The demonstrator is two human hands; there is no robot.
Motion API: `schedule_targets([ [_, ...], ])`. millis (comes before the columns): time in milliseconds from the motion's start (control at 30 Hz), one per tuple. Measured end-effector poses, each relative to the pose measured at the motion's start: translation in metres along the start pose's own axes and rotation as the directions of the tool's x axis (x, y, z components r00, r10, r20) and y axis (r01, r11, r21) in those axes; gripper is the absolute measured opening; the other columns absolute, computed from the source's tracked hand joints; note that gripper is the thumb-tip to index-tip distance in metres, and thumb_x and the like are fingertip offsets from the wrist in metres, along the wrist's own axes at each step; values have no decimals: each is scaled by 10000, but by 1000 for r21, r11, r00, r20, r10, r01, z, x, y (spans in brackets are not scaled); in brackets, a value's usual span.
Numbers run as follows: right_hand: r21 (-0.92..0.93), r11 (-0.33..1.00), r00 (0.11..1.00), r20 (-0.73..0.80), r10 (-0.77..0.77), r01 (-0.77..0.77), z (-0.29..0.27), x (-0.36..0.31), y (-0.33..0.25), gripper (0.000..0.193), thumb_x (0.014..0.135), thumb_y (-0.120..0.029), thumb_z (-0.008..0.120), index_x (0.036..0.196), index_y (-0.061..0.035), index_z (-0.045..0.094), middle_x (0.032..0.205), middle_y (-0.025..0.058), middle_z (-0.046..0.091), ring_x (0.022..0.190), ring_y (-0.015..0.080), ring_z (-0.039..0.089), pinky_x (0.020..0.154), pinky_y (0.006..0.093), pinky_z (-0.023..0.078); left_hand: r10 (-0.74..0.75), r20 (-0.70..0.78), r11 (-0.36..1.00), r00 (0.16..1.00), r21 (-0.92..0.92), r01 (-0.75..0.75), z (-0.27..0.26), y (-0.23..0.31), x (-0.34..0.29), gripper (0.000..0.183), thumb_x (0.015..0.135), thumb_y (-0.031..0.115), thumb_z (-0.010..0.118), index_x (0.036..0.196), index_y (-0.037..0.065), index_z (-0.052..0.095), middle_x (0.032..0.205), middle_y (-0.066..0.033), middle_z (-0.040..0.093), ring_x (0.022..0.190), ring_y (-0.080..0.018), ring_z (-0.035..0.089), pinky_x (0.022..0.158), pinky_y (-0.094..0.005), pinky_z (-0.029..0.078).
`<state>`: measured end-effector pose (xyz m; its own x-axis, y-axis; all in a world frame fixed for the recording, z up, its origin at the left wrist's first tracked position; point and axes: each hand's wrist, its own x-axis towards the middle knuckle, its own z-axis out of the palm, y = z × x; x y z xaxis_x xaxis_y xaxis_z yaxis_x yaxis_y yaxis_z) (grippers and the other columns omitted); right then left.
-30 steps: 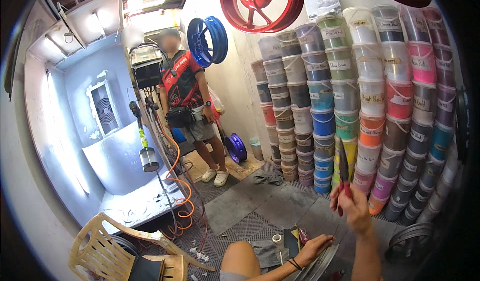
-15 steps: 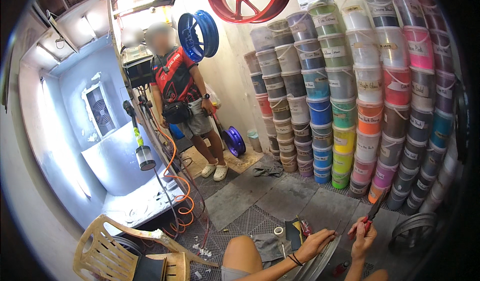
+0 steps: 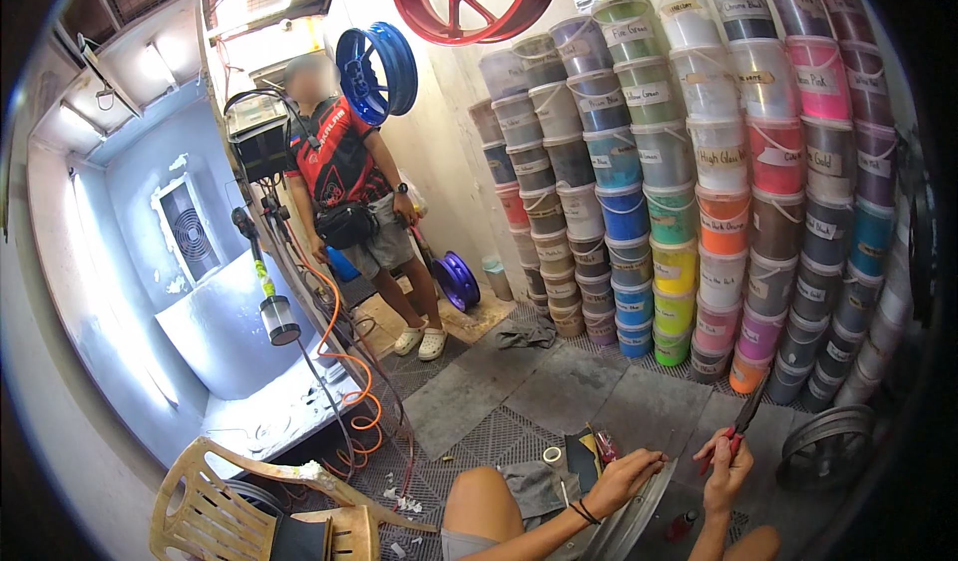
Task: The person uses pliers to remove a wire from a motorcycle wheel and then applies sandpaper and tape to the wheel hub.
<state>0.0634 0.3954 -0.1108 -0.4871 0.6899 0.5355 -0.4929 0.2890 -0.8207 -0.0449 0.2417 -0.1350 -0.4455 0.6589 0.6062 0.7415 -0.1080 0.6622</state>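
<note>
My left hand [image 3: 624, 479] rests on the edge of a grey wheel rim [image 3: 631, 517] that lies tilted against my knee at the bottom of the view. My right hand [image 3: 726, 466] is shut on a slim tool with red handles [image 3: 744, 418], its dark tip pointing up and to the right. The tool is held just above the rim's right side. A small roll of tape [image 3: 552, 454] and a grey cloth [image 3: 529, 484] lie on the floor beside my left knee.
A person in a red and black shirt [image 3: 349, 177] stands at the back beside a purple rim [image 3: 459, 280]. Stacked coloured paint tubs [image 3: 689, 212] fill the right wall. A beige plastic chair [image 3: 235, 506] is bottom left, another grey rim [image 3: 828, 446] bottom right, an orange hose [image 3: 344, 361] on the floor.
My right hand has come down with the red-handled tool from chest height in front of the tubs to just above the rim. The view has tilted slightly downward.
</note>
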Motion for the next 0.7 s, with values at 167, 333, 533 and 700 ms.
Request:
schedule_targets([
  [167,-12,1000,999,-40,0,0,-4,-3,8,327,1019,-259,494,826,-6,570,647,29,558,556,86,472,515,265,383,-4,22,1000,1000,0,4,0,-2,-2,228,932,68,637,1133,-37,609,1033,-133,685,909,-253,694,773,-333,557],
  [333,15,1000,999,-44,-9,9,-5,-4,9,309,1017,-241,498,832,-4,571,655,36,555,565,95,496,533,273,433,1,26,1000,1000,5,-1,0,1,0,220,935,58,631,1131,-38,607,1028,-128,684,913,-251,693,769,-331,555],
  [533,-29,999,999,-39,-14,13,-9,-5,9,307,1015,-229,493,815,-7,561,649,37,545,562,100,502,537,276,447,-7,38,1000,999,-3,7,1,2,0,216,935,57,633,1129,-33,606,1019,-134,682,896,-255,688,764,-339,543],
  [700,-47,999,999,-29,-22,21,-12,-7,8,312,1012,-234,496,801,-12,555,636,30,528,557,103,501,533,277,443,0,32,1000,999,-11,0,1,2,-1,217,933,59,637,1125,-38,605,1012,-138,680,894,-258,685,762,-341,541],
])
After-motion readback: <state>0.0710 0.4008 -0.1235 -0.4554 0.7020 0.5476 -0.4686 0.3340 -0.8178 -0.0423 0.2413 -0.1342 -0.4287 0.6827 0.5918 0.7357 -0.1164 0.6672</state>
